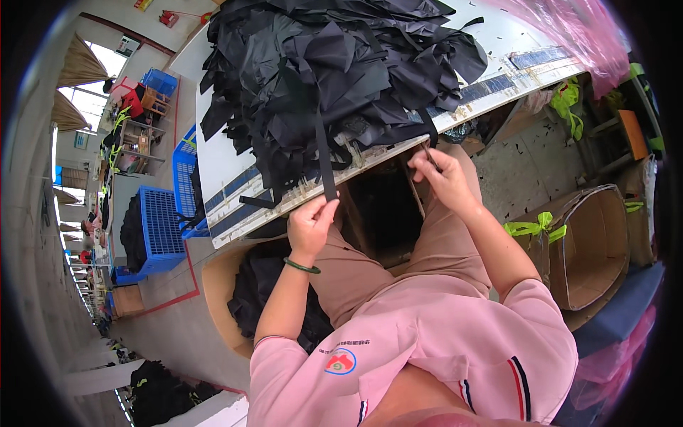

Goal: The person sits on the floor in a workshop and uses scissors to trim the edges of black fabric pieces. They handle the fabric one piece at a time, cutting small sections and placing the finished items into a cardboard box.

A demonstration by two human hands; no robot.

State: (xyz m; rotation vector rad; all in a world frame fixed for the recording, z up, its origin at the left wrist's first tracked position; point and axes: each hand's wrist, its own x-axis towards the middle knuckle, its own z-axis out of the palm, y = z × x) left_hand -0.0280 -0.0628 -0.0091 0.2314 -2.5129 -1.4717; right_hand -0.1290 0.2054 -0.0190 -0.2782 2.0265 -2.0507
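Note:
A large heap of black fabric pieces (334, 78) with strap ends lies on the white table. My left hand (311, 226) pinches the lower end of a black strap (324, 160), which hangs from the heap over the table's near edge. Just off that edge, to the right, my right hand (445, 178) is closed round a slim dark tool (430, 155). Its kind is too small to make out. A second black strap (429, 128) drops over the edge beside this tool.
The worn, taped table edge (491, 105) runs in front of me. An open carton (220, 285) with black fabric stands at my left, another carton (594, 245) at my right. Blue crates (162, 228) are further left. Pink plastic film (580, 43) covers the table's far right corner.

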